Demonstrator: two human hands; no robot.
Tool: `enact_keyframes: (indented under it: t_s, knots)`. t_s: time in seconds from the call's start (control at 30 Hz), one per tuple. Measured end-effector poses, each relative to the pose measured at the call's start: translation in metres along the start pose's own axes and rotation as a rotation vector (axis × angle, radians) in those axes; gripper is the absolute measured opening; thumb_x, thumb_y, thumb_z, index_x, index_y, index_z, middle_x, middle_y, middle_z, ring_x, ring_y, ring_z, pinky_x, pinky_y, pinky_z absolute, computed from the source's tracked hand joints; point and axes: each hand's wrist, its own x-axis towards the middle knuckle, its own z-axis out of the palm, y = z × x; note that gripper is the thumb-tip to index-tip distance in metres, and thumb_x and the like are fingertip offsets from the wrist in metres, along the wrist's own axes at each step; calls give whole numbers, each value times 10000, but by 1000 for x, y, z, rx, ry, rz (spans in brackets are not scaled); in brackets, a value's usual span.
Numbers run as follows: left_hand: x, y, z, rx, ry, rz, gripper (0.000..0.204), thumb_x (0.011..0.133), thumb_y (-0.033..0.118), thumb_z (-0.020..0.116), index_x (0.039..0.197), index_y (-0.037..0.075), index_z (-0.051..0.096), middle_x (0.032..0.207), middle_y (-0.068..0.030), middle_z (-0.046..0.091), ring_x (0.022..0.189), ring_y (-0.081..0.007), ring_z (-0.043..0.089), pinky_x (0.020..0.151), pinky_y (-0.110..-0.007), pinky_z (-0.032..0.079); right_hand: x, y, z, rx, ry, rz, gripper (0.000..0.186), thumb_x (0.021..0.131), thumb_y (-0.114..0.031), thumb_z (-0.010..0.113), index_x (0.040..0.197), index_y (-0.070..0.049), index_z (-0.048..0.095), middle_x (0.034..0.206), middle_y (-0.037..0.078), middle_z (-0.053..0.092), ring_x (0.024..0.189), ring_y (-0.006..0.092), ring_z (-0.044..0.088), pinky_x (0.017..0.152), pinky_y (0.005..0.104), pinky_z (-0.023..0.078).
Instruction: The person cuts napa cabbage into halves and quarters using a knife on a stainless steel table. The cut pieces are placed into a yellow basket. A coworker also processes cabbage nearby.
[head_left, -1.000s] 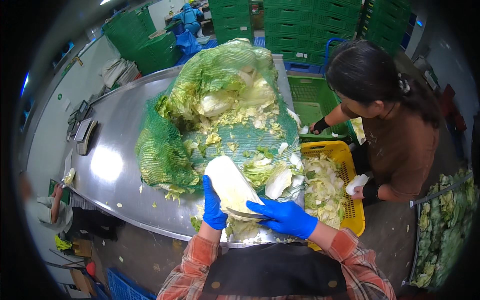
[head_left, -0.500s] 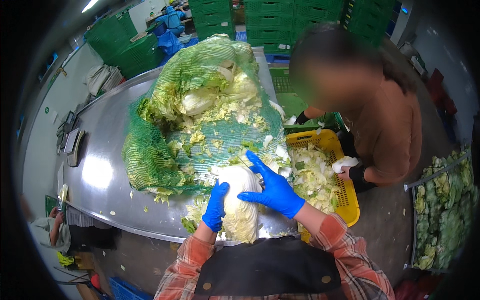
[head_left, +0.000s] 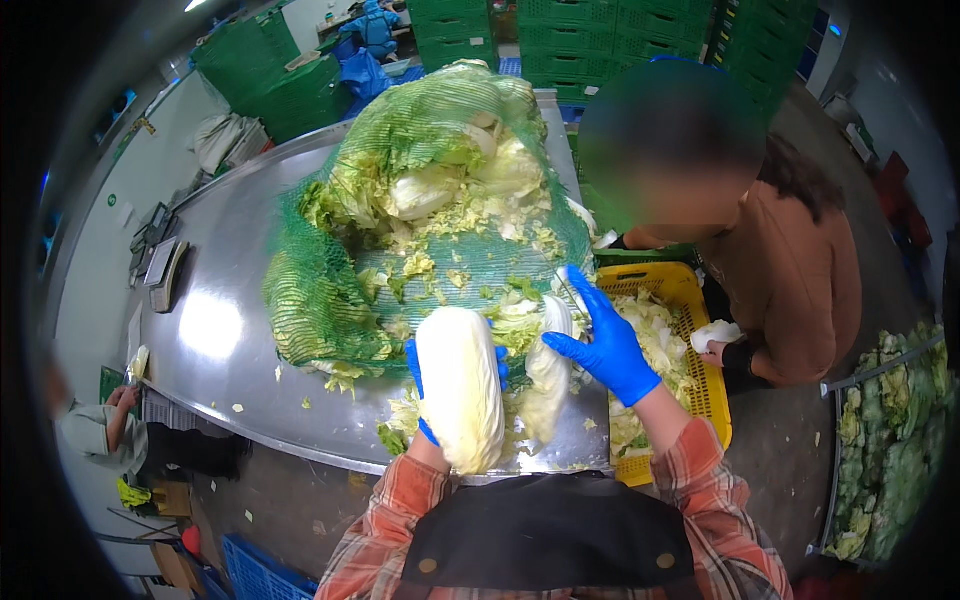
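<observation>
My left hand, gloved in blue, grips a pale napa cabbage from behind and underneath, mostly hidden by it. My right hand, also gloved, holds a knife, partly hidden by the fingers. Its thumb reaches toward a loose pale outer leaf that hangs beside the cabbage, just right of it. Both hands are over the near end of the steel table. Beyond them, an open green mesh sack holds a heap of cabbages and scattered scraps.
A yellow crate of trimmings stands against the table's right side. A co-worker bends there holding a white piece. Another person works at the far left. Scales sit on the left. Green crates are stacked behind; bagged cabbages lie right.
The cabbage has risen and moved slightly left in my left hand. A leaf has separated along its right side. My right hand has come off the cabbage, moving right and upward with the knife.
</observation>
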Motion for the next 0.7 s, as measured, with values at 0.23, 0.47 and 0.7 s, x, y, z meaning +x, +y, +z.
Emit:
enact_keyframes:
  t_s: [0.23,0.47,0.7]
  knots:
    - [15,10,12,249,5,388,814,793,715,354,1336,109,363,1285,-133,463,1125,-313,480,966,-448,384,-45,-27,54,428,-300,-101,849,741,-180,734,1416,-113,225,1336,114,438,1114,179,518,844,263,459]
    - [-2,17,10,336,213,200,774,818,628,443,1345,71,339,1242,-198,483,1065,-335,526,915,-473,438,-46,-21,47,-122,-216,-601,567,759,-173,657,1289,-211,460,1252,231,467,673,295,641,537,333,522]
    - [-8,22,-5,261,-11,221,899,750,710,443,1374,82,285,1180,-201,511,1004,-330,557,828,-437,489,-64,-18,34,401,-241,-109,250,823,-136,636,1058,-53,622,907,88,664,743,124,627,650,256,493]
